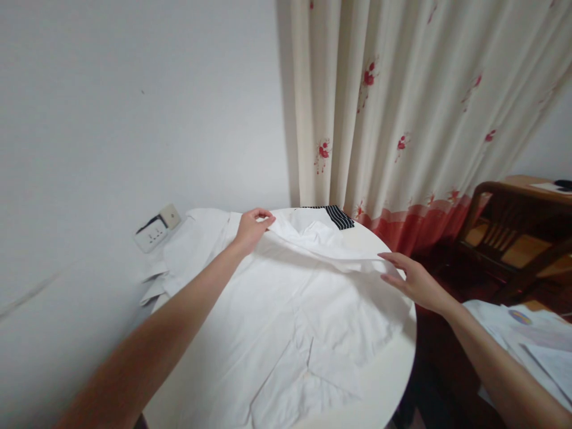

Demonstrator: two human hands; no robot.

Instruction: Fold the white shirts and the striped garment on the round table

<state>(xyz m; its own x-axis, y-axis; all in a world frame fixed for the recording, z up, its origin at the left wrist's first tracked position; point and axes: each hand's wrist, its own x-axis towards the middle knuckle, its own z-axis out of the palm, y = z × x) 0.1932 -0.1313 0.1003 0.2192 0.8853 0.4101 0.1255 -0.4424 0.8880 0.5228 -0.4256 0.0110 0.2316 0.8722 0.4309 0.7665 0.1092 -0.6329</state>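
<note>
A white shirt (268,310) lies spread over a round white table (400,369), with its collar-like folds towards me. My left hand (254,229) pinches the far edge of the cloth between thumb and fingers. That edge is lifted a little and runs in a slack line across to the right. At its other end is my right hand (413,280), thumb and fingers apart, the fingertips at the cloth's edge. Part of the cloth between the two hands is bunched and raised. A sleeve-like part hangs past the table's left side.
Black-and-white striped cloth (340,217) lies at the table's far edge. A wall socket (152,235) is close on the left. Behind hangs a flowered curtain (384,119). To the right are a wooden chair (487,238) and a pale printed cloth (527,333).
</note>
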